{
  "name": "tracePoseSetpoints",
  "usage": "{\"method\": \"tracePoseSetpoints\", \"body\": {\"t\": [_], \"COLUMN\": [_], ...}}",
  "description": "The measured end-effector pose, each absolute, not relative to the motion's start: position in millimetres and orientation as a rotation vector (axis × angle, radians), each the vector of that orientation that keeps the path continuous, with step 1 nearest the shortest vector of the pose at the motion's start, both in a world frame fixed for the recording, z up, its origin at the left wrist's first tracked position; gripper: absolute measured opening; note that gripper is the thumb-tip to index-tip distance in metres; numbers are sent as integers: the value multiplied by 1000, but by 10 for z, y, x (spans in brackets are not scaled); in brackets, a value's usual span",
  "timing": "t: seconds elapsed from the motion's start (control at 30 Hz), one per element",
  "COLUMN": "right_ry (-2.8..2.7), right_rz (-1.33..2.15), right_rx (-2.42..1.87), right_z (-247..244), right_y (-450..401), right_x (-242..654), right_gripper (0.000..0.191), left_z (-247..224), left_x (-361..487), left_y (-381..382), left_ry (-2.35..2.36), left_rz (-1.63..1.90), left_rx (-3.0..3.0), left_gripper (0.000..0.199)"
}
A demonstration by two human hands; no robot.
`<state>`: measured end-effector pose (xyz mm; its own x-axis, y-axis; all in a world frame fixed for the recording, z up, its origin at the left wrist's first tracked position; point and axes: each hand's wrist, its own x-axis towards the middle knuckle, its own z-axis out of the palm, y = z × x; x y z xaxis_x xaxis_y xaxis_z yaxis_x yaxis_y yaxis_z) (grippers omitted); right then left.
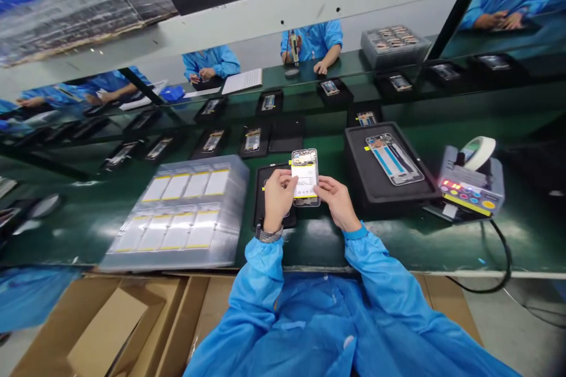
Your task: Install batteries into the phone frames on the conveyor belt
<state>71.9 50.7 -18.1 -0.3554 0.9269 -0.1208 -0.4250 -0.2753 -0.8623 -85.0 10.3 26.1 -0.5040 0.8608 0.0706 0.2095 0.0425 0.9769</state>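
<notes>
Between my two hands is an open phone frame (305,156) with a white battery (305,179) lying in it. My left hand (278,197) grips its left side, the thumb resting over the battery. On the right edge, my right hand (336,197) closes its fingers near the battery's lower corner. Beneath them, a black tray (260,212) with another phone part lies partly hidden by my left hand. To the right, a second phone frame (393,159) with blue strips rests on a black foam tray (362,188).
A stack of clear plastic trays (241,206) with white batteries stands at left. A tape dispenser (471,182) with a cable is at right. Several phone trays (254,140) line the back, before a shelf beam (247,29). Co-workers' hands (325,65) work opposite. Cardboard boxes (110,330) sit below.
</notes>
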Motion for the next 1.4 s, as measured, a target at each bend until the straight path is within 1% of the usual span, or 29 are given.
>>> {"method": "tracePoseSetpoints", "body": {"t": [0.1,0.2,0.37,0.43,0.53,0.6,0.7,0.93,1.17,1.3,1.4], "right_ry": [-949,-955,-946,-954,-995,-1016,-1026,-1101,-1129,-1140,-1161], "right_rz": [1775,1787,1808,1802,1784,1773,1741,1707,1514,1479,1472], "right_rx": [-770,-739,-763,-763,-765,-779,-811,-833,-880,-923,-920], "right_z": [-131,-98,-76,-72,-73,-77,-72,-16,55,71,67], "right_y": [423,340,259,245,242,252,273,218,255,268,243], "right_x": [789,825,839,844,851,856,876,950,923,946,962], "right_gripper": [56,55,54,54,54,54,58,55,46,47,45], "left_z": [307,337,317,268,160,91,36,55,87,104,76], "left_x": [-705,-623,-627,-666,-709,-698,-632,-560,-425,-264,-157], "left_y": [16,-84,-171,-174,-168,-171,-186,-174,-241,-199,-150], "left_ry": [1914,1964,1938,1905,1672,1542,1509,1415,1448,1492,1556], "left_rz": [1545,1567,1710,1723,1620,1573,1590,1463,1489,1522,1592], "left_rx": [1228,1265,1255,1178,1028,953,904,978,1066,973,893], "left_gripper": [12,14,15,23,41,47,52,53,47,49,42]}}
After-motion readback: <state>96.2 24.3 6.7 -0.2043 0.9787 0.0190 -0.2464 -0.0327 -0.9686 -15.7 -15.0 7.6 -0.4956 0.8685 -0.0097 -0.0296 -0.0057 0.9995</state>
